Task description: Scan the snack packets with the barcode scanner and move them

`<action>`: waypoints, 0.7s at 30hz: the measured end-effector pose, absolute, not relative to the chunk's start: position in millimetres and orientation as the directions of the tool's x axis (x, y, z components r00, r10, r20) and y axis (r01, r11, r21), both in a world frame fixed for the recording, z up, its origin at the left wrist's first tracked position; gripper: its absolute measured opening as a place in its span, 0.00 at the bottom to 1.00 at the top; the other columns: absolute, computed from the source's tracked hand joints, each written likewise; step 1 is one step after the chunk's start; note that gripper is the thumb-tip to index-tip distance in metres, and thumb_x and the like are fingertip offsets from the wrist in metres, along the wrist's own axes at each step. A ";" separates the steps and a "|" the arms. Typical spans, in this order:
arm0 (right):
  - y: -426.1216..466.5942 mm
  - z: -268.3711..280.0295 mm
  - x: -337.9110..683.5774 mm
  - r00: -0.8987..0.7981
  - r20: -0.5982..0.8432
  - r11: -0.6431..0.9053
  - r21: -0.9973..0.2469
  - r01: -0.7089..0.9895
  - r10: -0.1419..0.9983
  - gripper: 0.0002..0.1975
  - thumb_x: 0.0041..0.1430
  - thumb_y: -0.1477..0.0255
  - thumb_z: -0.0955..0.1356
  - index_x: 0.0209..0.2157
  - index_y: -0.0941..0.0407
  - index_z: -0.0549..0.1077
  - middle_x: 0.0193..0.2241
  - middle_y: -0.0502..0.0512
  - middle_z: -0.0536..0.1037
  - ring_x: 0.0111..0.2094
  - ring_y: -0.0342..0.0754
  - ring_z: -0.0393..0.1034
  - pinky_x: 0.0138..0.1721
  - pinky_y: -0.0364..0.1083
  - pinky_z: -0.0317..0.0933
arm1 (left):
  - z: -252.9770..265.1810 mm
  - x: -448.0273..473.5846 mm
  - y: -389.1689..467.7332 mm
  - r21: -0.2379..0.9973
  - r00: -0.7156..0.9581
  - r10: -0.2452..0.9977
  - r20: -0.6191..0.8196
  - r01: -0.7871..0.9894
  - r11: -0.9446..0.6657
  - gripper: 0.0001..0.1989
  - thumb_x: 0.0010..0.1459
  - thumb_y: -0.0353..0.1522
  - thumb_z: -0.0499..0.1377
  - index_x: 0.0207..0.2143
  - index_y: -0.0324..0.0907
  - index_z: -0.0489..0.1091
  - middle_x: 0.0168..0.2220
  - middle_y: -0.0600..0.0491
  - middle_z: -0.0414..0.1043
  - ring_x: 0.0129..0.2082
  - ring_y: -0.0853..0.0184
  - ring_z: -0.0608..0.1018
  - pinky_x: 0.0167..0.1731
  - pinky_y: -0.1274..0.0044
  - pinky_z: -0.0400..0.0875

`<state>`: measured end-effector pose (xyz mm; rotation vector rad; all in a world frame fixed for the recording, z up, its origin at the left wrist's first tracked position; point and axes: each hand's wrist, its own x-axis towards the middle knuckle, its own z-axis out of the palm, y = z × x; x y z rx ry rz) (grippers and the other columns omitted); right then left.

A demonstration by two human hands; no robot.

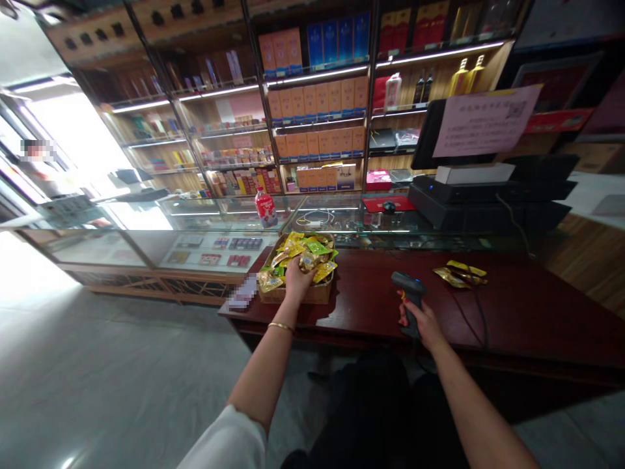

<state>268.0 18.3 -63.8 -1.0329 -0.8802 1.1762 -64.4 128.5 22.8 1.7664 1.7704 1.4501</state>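
Observation:
My left hand (297, 281) reaches into an open cardboard box (319, 295) heaped with yellow, green and gold snack packets (293, 248). Its fingers are closed on a gold snack packet (308, 261) at the top of the heap. My right hand (428, 327) is wrapped around the handle of a dark barcode scanner (409, 284), held above the red-brown desk (361, 286). Red nails show on the fingers at its trigger side. Two or more gold and yellow packets (458, 275) lie on the desk to the right, beside the scanner's cable.
Behind the desk runs a glass display counter (219, 212) bearing a red bottle (265, 207), a white cable and a mouse (389, 207) on a red mat. A monitor (430, 137) with a pink sheet stands at right. Boxed goods fill the back shelves. Someone (41, 169) is at far left.

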 end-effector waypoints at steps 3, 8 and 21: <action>16.9 -60.6 266.8 0.182 0.026 0.076 -0.959 -0.272 0.983 0.33 0.49 0.55 0.75 0.52 0.58 0.71 0.22 0.42 0.71 0.17 0.39 0.61 0.25 0.45 0.65 | 28.6 -65.6 122.0 0.800 -0.270 0.850 0.452 0.544 -0.252 0.17 0.45 0.32 0.69 0.38 0.43 0.71 0.35 0.51 0.76 0.39 0.59 0.78 0.45 0.70 0.71; 16.9 -64.7 267.8 0.156 0.026 0.071 -0.955 -0.288 0.987 0.32 0.52 0.56 0.74 0.54 0.59 0.71 0.22 0.42 0.71 0.18 0.38 0.61 0.26 0.44 0.64 | 29.1 -51.4 93.1 0.846 -0.375 0.787 0.490 0.423 -0.325 0.15 0.52 0.38 0.66 0.40 0.44 0.66 0.36 0.52 0.76 0.38 0.63 0.78 0.42 0.74 0.72; 11.1 -59.6 257.4 0.211 0.042 0.092 -0.968 -0.232 0.977 0.31 0.47 0.51 0.75 0.47 0.57 0.76 0.22 0.43 0.71 0.16 0.39 0.61 0.24 0.45 0.64 | -70.8 72.0 101.2 0.975 -0.054 0.976 0.213 0.070 -0.209 0.21 0.47 0.33 0.70 0.42 0.42 0.68 0.34 0.53 0.78 0.33 0.65 0.80 0.36 0.75 0.73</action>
